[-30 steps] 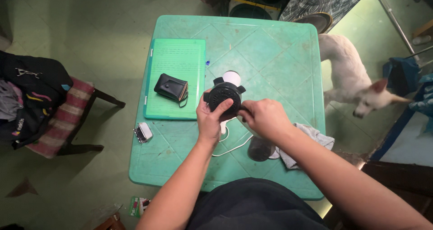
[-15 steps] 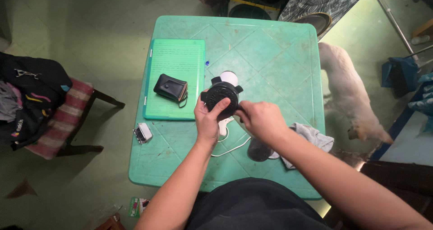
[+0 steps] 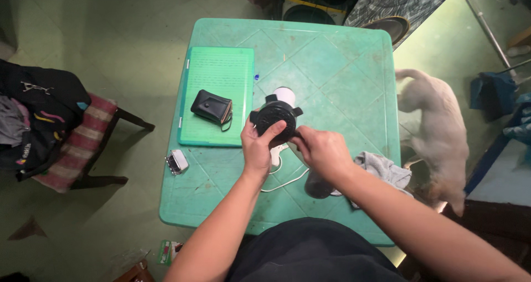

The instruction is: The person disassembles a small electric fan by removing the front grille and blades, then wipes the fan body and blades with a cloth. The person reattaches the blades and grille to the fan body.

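I hold a small fan above a green plastic table (image 3: 332,60). Its round black rear grille (image 3: 273,117) faces up and a white body (image 3: 285,95) shows behind it. My left hand (image 3: 258,146) grips the grille from the left and below, thumb laid across its face. On the fan's right side, my right hand (image 3: 321,152) has its fingers pinched against the rim. A white cord (image 3: 285,179) runs from under my hands across the tabletop. Below my right wrist lies a dark round piece (image 3: 319,185).
A green clipboard (image 3: 218,91) with a black pouch (image 3: 211,106) on it lies left of the fan. A small white gadget (image 3: 177,162) sits near the table's left edge, a grey rag (image 3: 381,169) on the right. A white dog (image 3: 440,132) stands right of the table; a chair with bags (image 3: 50,121) is left.
The dog has turned and walked down along the table's right side. My hands have stayed on the fan, shifting only slightly.
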